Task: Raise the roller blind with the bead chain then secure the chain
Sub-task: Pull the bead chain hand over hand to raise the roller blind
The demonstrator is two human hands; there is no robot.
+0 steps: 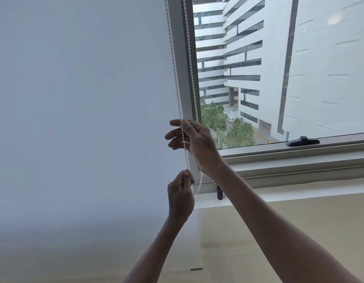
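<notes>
Both hands pinch one strand of the bead chain [184,139]: right hand [194,142] above, left hand [180,198] below, for hand-over-hand pulls. Roller blind [85,119] fully down; chain hangs w/ loop by window frame [182,68].

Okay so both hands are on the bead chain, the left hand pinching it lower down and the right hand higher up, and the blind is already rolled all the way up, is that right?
Not quite. The head view shows the roller blind still down, its bottom edge below the sill. The rest holds: left hand pinches the bead chain lower, right hand higher.
</notes>
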